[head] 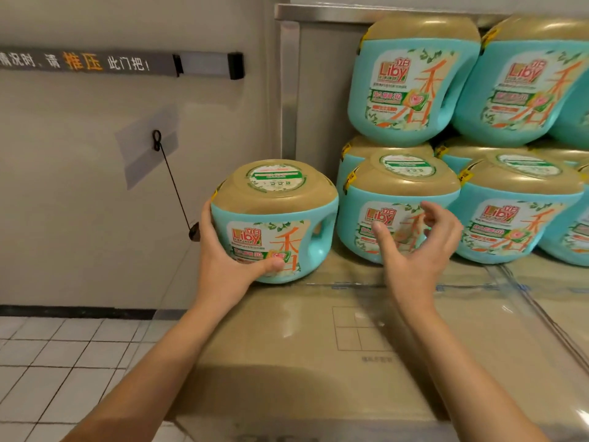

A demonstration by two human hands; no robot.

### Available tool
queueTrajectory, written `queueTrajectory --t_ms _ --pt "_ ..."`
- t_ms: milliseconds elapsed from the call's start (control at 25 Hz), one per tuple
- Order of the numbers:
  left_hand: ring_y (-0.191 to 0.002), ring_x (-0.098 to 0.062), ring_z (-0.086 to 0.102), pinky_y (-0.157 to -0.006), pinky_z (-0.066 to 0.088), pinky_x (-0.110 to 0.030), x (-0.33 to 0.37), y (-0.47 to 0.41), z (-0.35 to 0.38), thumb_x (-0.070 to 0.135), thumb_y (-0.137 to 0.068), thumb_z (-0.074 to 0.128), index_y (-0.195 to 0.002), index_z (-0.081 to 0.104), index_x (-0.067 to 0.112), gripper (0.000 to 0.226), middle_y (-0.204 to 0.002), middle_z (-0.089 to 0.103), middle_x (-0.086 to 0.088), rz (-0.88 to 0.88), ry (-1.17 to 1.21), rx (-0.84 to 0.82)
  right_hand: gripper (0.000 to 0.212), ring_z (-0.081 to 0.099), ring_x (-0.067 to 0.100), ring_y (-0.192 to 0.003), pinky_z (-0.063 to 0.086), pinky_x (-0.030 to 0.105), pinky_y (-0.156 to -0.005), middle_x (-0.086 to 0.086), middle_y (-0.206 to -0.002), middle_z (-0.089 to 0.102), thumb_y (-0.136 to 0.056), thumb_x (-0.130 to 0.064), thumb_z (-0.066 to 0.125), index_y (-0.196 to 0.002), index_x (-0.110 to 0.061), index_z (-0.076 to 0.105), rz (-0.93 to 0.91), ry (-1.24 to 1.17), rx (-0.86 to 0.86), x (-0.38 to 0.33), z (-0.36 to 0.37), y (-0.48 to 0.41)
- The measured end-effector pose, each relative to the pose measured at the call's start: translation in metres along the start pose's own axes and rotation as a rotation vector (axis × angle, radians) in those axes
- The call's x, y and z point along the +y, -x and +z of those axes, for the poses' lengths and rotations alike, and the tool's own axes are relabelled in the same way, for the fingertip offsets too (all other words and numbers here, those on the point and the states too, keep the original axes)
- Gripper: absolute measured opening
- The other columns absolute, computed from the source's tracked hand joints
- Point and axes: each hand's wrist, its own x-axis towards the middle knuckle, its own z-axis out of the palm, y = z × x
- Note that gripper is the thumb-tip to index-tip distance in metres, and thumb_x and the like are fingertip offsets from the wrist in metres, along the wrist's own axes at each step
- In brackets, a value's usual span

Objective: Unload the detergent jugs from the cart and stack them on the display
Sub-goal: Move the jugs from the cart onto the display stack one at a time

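At centre frame, my left hand [223, 263] grips the detergent jug [277, 202], upright on the cardboard carton [318, 346]. My right hand [414, 253], relaxed and empty, hovers to its right, before the neighbouring jug [404, 183]. I judge any closing push runs rightward.

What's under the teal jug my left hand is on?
The teal gold-lidded detergent jug, held by the left hand, sits on a flat brown cardboard carton; the carton's contents are hidden.
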Motion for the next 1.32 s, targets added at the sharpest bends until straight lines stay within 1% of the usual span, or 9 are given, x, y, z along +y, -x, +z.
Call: queueTrajectory --t_ms 80,200,440,640,840,1000,1160,1240,1320 --pt "-0.120 0.007 0.049 -0.092 0.042 -0.010 -0.004 -0.017 0.004 0.047 -0.031 0.094 -0.142 0.017 0.044 0.135 -0.139 0.049 0.014 -0.009 -0.001 0.022 0.076 0.039 0.030 -0.125 0.035 0.047 -0.107 0.019 -0.129 0.041 -0.074 -0.030 0.083 -0.132 -0.001 0.041 0.119 0.061 0.043 0.013 -0.004 -0.009" --pt "-0.120 -0.003 0.052 -0.102 0.042 -0.024 -0.011 -0.045 0.012 0.046 -0.031 0.092 -0.138 0.019 0.034 0.130 -0.134 0.053 0.009 -0.042 -0.001 0.037 0.079 0.041 0.022 -0.126 0.038 0.045 -0.107 0.012 -0.132 0.044 -0.074 -0.029 0.082 -0.134 -0.006 0.037 0.230 -0.044 -0.023 0.025 -0.001 -0.012" --pt "-0.127 -0.014 0.046 -0.108 0.040 -0.036 -0.026 -0.093 0.035 0.034 -0.045 0.096 -0.143 0.030 0.024 0.119 -0.138 0.045 0.005 -0.057 -0.042 0.093 0.080 0.047 0.016 -0.122 0.039 0.009 -0.095 -0.002 -0.126 0.046 -0.071 -0.041 0.080 -0.131 -0.011 0.037 0.219 -0.129 -0.028 0.036 0.004 -0.010" --pt "-0.134 -0.021 0.039 -0.112 0.034 -0.041 -0.031 -0.114 0.054 0.037 -0.051 0.093 -0.150 0.028 0.023 0.119 -0.146 0.037 -0.007 -0.050 -0.118 0.157 0.082 0.047 0.021 -0.122 0.044 0.037 -0.102 0.000 -0.125 0.046 -0.070 -0.053 0.076 -0.130 -0.012 0.039 0.193 -0.081 -0.017 0.040 0.007 -0.008" --pt "-0.114 -0.007 0.044 -0.083 0.029 0.006 -0.040 -0.111 0.072 0.029 -0.062 0.090 -0.132 0.039 0.011 0.089 -0.124 0.050 0.001 -0.063 0.034 0.233 0.086 0.047 0.022 -0.121 0.044 0.044 -0.101 0.006 -0.126 0.049 -0.067 -0.056 0.073 -0.130 -0.008 0.042 0.189 -0.044 -0.001 0.039 0.010 -0.008" --pt "-0.109 -0.005 0.046 -0.070 0.029 0.011 -0.044 -0.108 0.078 0.030 -0.064 0.089 -0.129 0.040 0.010 0.084 -0.119 0.048 0.006 -0.049 0.064 0.265 0.085 0.046 0.021 -0.120 0.045 0.040 -0.099 0.005 -0.125 0.048 -0.069 -0.056 0.075 -0.130 -0.007 0.042 0.179 -0.025 0.006 0.041 0.012 -0.007" --pt "-0.119 -0.007 0.042 -0.089 0.034 -0.001 -0.040 -0.103 0.074 0.034 -0.066 0.088 -0.135 0.039 0.015 0.086 -0.131 0.045 0.004 -0.088 0.013 0.221 0.089 0.044 0.016 -0.119 0.043 0.031 -0.098 -0.002 -0.123 0.044 -0.068 -0.063 0.071 -0.132 -0.009 0.041 0.175 -0.002 0.008 0.041 0.014 -0.003" --pt "-0.125 -0.016 0.042 -0.104 0.037 -0.023 -0.035 -0.090 0.071 0.024 -0.071 0.085 -0.131 0.046 0.018 0.072 -0.142 0.037 -0.004 -0.175 -0.040 0.275 0.088 0.044 0.015 -0.119 0.041 0.029 -0.097 -0.004 -0.122 0.044 -0.068 -0.063 0.071 -0.131 -0.010 0.041 0.179 -0.009 0.005 0.041 0.012 -0.004" --pt "-0.119 -0.018 0.049 -0.100 0.042 -0.023 -0.029 -0.073 0.065 0.008 -0.079 0.076 -0.120 0.055 0.020 0.047 -0.134 0.044 -0.005 -0.223 0.034 0.290 0.082 0.047 0.018 -0.117 0.043 0.029 -0.096 -0.003 -0.121 0.046 -0.069 -0.055 0.077 -0.129 -0.010 0.043 0.177 -0.003 0.000 0.042 0.011 -0.006"
